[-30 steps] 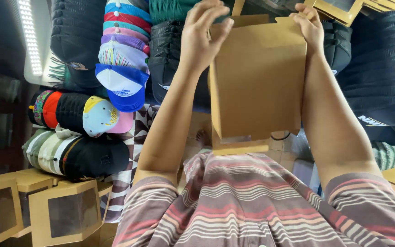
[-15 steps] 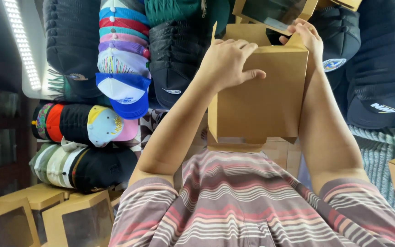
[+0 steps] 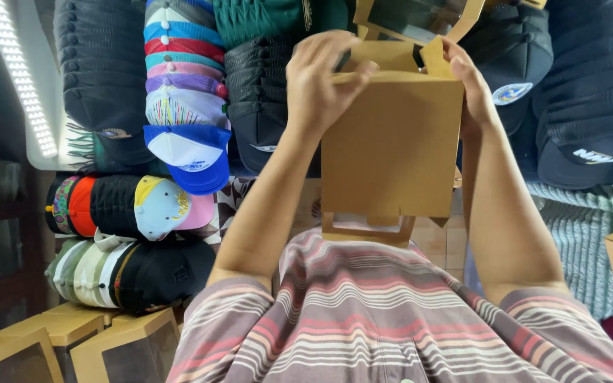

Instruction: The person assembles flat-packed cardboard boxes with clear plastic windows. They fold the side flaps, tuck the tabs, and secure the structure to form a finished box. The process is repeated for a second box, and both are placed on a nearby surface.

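Brown cardboard box (image 3: 391,149), contents hidden, is held with left hand (image 3: 321,81) and right hand (image 3: 466,81) fingers pinching its top flaps.

A cardboard box (image 3: 391,149) sat between the left hand (image 3: 321,85) and right hand (image 3: 470,85), stacked caps (image 3: 179,106) lay to its left, and windowed boxes (image 3: 72,347) stood below those caps.

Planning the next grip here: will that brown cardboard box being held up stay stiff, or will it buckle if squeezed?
The cardboard box looks thin-walled, so it probably flexes under a firm squeeze. Its top flaps stand open, so the rim likely gives first. It seems light: the left hand and right hand hold it up by the upper edge alone. The flat matte sides suggest little slip.
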